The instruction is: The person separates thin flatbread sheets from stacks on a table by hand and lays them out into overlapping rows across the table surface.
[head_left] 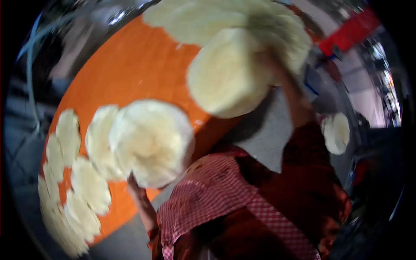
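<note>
Orange cloth [130,65]: bare centre | left fingers [132,179] holding dough [151,138] edge | right fingers [267,58]: grip unclear

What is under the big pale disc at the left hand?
The orange surface shows beside the disc, and another pale round is partly hidden behind its left edge. Whatever is directly beneath is covered.

A food-making workspace, something like a small flatbread workshop, is suggested rather than a home kitchen. Pale, flat rounds [90,185] of what looks like dough are laid out in quantity over a broad orange sheet [130,73], and some are overlapped at its far side. A red-and-white checked apron [212,186] is worn. At the dim, cluttered edges, a light-blue tube [30,73] can be made out.
</note>
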### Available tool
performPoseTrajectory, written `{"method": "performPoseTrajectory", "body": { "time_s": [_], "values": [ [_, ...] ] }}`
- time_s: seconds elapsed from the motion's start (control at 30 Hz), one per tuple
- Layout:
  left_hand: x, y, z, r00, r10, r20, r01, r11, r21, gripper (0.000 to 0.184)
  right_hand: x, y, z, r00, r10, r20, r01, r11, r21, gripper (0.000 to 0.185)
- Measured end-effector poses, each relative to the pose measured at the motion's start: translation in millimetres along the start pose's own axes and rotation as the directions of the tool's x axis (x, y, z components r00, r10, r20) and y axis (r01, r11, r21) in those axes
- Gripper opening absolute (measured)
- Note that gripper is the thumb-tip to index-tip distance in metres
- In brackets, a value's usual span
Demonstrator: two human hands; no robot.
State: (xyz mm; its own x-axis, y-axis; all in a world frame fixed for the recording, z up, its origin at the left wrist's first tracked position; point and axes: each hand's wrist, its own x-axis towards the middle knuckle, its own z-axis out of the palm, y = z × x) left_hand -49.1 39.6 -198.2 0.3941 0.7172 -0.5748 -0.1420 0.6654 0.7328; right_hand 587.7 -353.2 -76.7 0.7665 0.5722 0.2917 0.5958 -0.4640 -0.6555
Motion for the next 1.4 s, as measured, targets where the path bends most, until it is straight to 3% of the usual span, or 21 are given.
{"method": "performPoseTrajectory", "body": {
  "time_s": [0.07,0.1,0.17,0.23,0.27,0.3,0.33,0.37,0.4,0.43,0.5,0.6,0.63,0.73,0.77,0.83,0.97,1.03,1.1,1.2,1.4],
  "values": [
    [-15.3,10.2,23.4,0.999,-0.008,-0.039,0.007,1.0,-0.002,0.039,5.1,2.6,-37.7,0.993,0.106,0.041,-0.1,0.987,-0.127,0.034],
    [-15.0,11.0,24.1,0.999,0.01,-0.044,-0.013,0.998,-0.065,0.04,1.1,0.3,-44.7,0.991,0.128,-0.026,-0.129,0.926,-0.354,0.04],
    [-39.9,26.8,52.8,1.0,0.031,0.003,-0.03,0.983,-0.182,0.048,-10.8,-36.2,-37.0,0.975,0.054,-0.215,-0.21,0.536,-0.817,0.053],
    [-45.1,31.0,63.0,0.989,0.118,0.088,-0.097,0.972,-0.215,0.052,-12.1,-40.3,26.5,0.999,-0.013,-0.035,-0.011,0.797,-0.604,0.055],
    [-38.8,26.5,54.7,0.987,0.129,0.097,-0.106,0.971,-0.216,0.052,-36.8,-100.4,75.7,0.99,-0.056,0.13,0.092,0.953,-0.288,0.042],
    [-31.3,21.8,47.1,0.983,0.143,0.115,-0.116,0.969,-0.217,0.052,-61.2,-161.8,125.0,0.95,-0.1,0.297,0.055,0.987,0.154,0.029],
    [-34.2,24.9,52.8,0.985,0.142,0.096,-0.122,0.973,-0.194,0.05,-85.6,-223.1,174.3,0.882,-0.139,0.45,-0.1,0.878,0.467,0.019],
    [-40.3,29.6,61.4,0.978,0.151,0.142,-0.119,0.971,-0.207,0.048,-108.8,-261.9,219.9,0.789,-0.146,0.597,-0.18,0.874,0.451,0.021],
    [-45.3,32.3,69.3,0.979,0.145,0.141,-0.113,0.971,-0.212,0.048,-141.8,-292.8,274.9,0.761,-0.211,0.614,-0.248,0.779,0.576,0.028],
    [-47.4,35.1,71.9,0.981,0.137,0.139,-0.105,0.971,-0.212,0.047,-149.9,-348.0,284.2,0.599,-0.34,0.725,-0.157,0.838,0.523,0.038],
    [-38.9,31.9,65.6,0.984,0.13,0.123,-0.099,0.968,-0.23,0.041,-187.8,-398.2,309.2,0.723,-0.269,0.636,0.15,0.96,0.235,0.041],
    [-31.0,25.7,49.3,0.998,0.064,0.001,-0.063,0.981,-0.182,0.038,-189.2,-398.5,340.8,0.656,-0.111,0.747,-0.17,0.942,0.289,0.029],
    [-33.2,26.0,47.1,0.998,0.053,-0.023,-0.056,0.98,-0.192,0.037,-174.4,-396.3,334.0,0.659,-0.096,0.746,-0.109,0.969,0.221,0.016],
    [-35.2,18.7,35.3,0.999,0.04,0.011,-0.034,0.931,-0.364,0.036,-97.0,-396.7,325.6,0.722,-0.096,0.685,0.008,0.991,0.131,0.017],
    [-39.9,20.2,31.4,0.999,-0.001,0.051,0.02,0.926,-0.377,0.034,-72.1,-411.7,309.2,0.719,-0.213,0.661,0.111,0.975,0.194,0.018],
    [-38.2,15.1,17.9,0.989,-0.011,0.147,0.067,0.92,-0.385,0.041,-52.9,-478.1,262.7,0.714,-0.359,0.601,0.462,0.887,-0.02,0.019],
    [-34.8,10.6,13.6,0.981,0.023,0.195,0.062,0.907,-0.417,0.037,-98.6,-522.5,270.8,0.575,-0.463,0.674,0.732,0.659,-0.172,0.019],
    [-36.5,10.0,15.4,0.973,0.057,0.222,0.049,0.896,-0.441,0.038,-135.1,-489.4,322.9,0.502,-0.545,0.671,0.798,0.59,-0.118,0.018],
    [-31.5,2.0,11.7,0.973,0.055,0.226,0.051,0.896,-0.441,0.04,-163.2,-464.1,356.6,0.446,-0.36,0.819,0.746,0.656,-0.118,0.017],
    [-29.2,-0.9,9.6,0.972,0.06,0.229,0.041,0.911,-0.41,0.041,-187.9,-426.7,380.9,0.52,-0.407,0.751,0.642,0.766,-0.029,0.018],
    [-30.3,-6.4,10.7,0.969,0.089,0.23,0.011,0.917,-0.398,0.034,-185.9,-427.3,348.1,0.436,-0.363,0.823,0.7,0.712,-0.057,0.026]
  ]
}}
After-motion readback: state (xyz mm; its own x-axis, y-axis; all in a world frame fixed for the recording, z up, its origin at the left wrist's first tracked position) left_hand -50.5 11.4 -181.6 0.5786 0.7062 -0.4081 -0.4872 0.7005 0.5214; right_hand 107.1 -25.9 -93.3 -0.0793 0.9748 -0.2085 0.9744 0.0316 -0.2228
